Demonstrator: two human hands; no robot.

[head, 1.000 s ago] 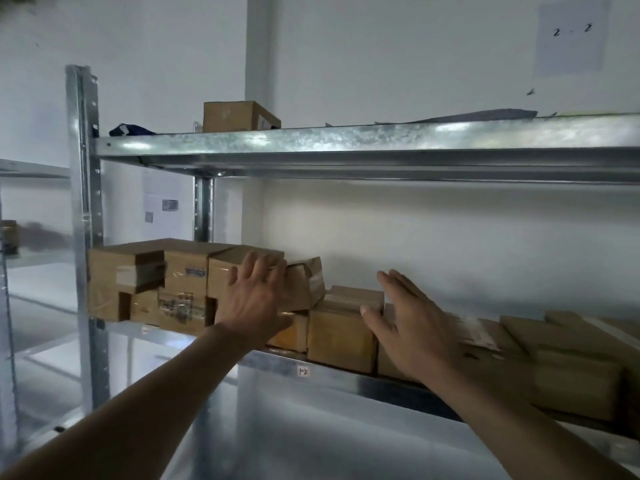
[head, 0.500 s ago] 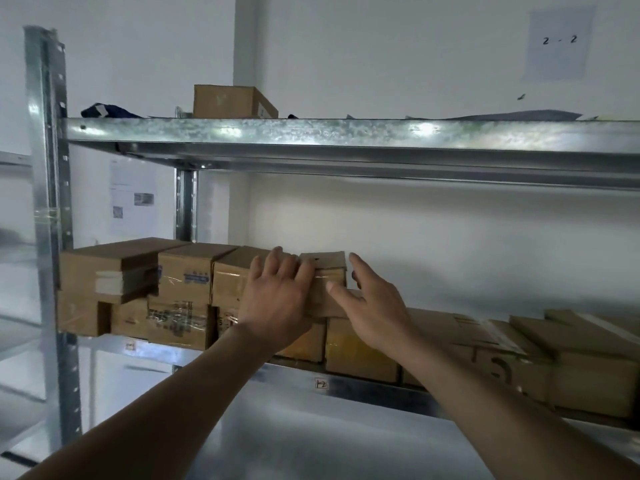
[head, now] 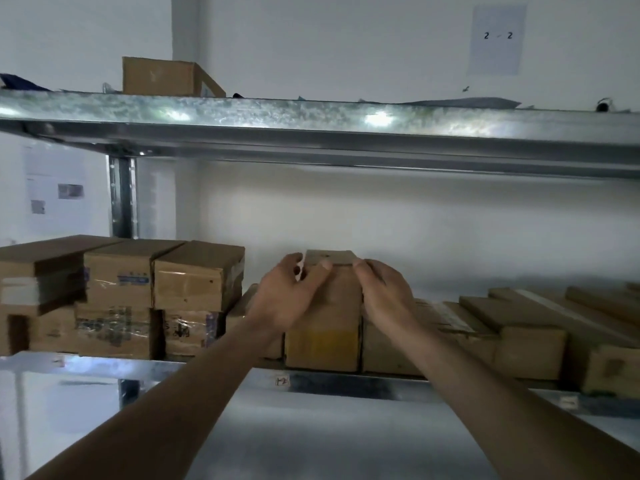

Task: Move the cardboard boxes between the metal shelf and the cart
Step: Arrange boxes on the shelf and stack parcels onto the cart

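Fingers (head: pixel 363 271) of left hand (head: pixel 287 296) and right hand (head: pixel 384 289) tight around a cardboard box (head: pixel 341 296) on the metal shelf (head: pixel 346 380)

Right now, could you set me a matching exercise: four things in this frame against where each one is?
Things:
1 small box
2 lone box
3 paper sheet
4 long flat boxes

Places:
A on the wall, upper right
B on the top shelf, left
C between left hand and right hand
D on the middle shelf, far right

Pairs: 1-C, 2-B, 3-A, 4-D
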